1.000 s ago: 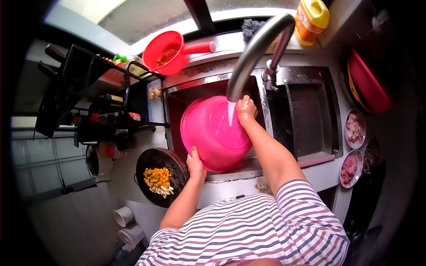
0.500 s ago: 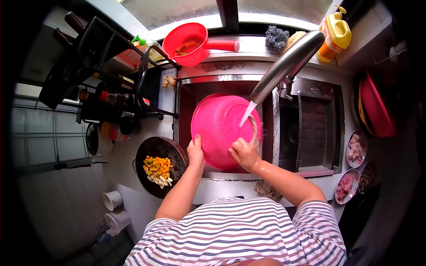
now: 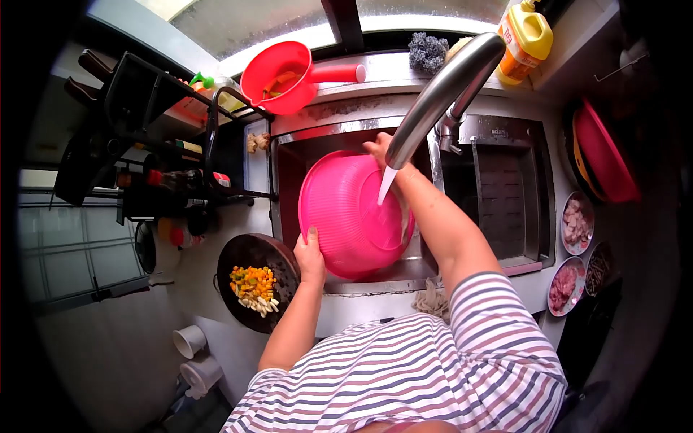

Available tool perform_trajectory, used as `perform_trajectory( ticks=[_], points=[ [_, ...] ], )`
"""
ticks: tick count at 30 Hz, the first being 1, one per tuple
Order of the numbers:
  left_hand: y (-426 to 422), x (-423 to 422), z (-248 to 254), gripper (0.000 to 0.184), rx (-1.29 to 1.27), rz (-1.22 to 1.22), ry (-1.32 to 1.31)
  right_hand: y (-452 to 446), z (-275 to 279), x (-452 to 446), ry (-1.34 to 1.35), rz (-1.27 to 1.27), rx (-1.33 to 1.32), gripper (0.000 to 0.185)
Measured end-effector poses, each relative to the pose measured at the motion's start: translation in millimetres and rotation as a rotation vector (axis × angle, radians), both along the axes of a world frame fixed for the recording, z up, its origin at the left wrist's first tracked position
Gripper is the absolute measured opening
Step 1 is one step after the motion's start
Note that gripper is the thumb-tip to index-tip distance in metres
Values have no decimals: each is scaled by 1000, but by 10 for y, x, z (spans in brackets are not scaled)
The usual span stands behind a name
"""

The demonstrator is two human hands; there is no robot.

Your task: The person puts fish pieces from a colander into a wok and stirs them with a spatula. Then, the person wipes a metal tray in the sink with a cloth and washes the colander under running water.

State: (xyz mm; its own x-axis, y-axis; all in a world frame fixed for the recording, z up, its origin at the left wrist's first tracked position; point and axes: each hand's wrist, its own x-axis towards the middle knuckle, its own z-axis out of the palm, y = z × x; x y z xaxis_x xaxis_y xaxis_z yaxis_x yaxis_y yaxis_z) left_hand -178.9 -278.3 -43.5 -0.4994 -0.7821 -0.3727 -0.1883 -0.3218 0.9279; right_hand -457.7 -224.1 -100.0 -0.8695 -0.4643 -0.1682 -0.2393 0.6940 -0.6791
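Observation:
A pink ribbed plastic basin (image 3: 339, 216) is tilted in the left sink bowl (image 3: 419, 268), its underside facing me. Water from the curved metal faucet (image 3: 440, 90) runs onto its base. My left hand (image 3: 310, 258) grips the near left rim, thumb on the outer wall and the other fingers mostly hidden behind it. At the far edge, my right hand (image 3: 380, 149) is closed over the rim, partly covered by the faucet; its fingertips are not fully visible.
A dark wok (image 3: 249, 252) with diced orange vegetables and white pieces stands left of the sink. A red dipper (image 3: 278, 76) and a yellow bottle (image 3: 525, 43) sit on the sill. Plates of raw meat (image 3: 567, 286) are at the right. A black rack (image 3: 216, 137) holds bottles and knives.
My right hand has moved from the near right side of the basin's base to its far rim. My left hand keeps its hold, and the basin has tilted slightly. The view has shifted.

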Motion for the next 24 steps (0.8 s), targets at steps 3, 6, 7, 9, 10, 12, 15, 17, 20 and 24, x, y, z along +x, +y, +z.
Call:
perform_trajectory(
  ticks=[3, 6, 7, 9, 10, 12, 15, 17, 20, 24],
  points=[
    [-42, -3, -76, 37, 177, 146, 86, 434, -380, 191, -129, -168, 45, 29],
    [-110, 27, -157, 36, 367, 236, 146, 585, -288, 445, -144, -218, 136, 31],
    [-133, 53, -154, 36, 447, 255, 183, 609, -206, 517, -137, -212, 173, 31],
    [-160, 116, -240, 38, 478, 228, 200, 766, -108, 674, -83, -244, 97, 31],
    [-167, 115, -272, 39, 498, 253, 186, 831, -67, 725, -144, -233, 67, 31],
    [-200, 76, -256, 41, 518, 273, 186, 915, 261, 857, -455, -259, -110, 28],
    [-185, 148, -213, 43, 675, 264, 146, 956, 721, 1301, 108, 13, -73, 22],
    [-130, 162, -201, 45, 754, 298, 204, 885, 834, 1598, 163, -130, -166, 17],
    [-30, 246, -286, 48, 794, 246, 214, 927, 828, 1851, 239, -125, -329, 15],
    [59, 184, -142, 48, 649, 268, 100, 888, 293, 1579, 78, -463, -349, 21]
  ],
)
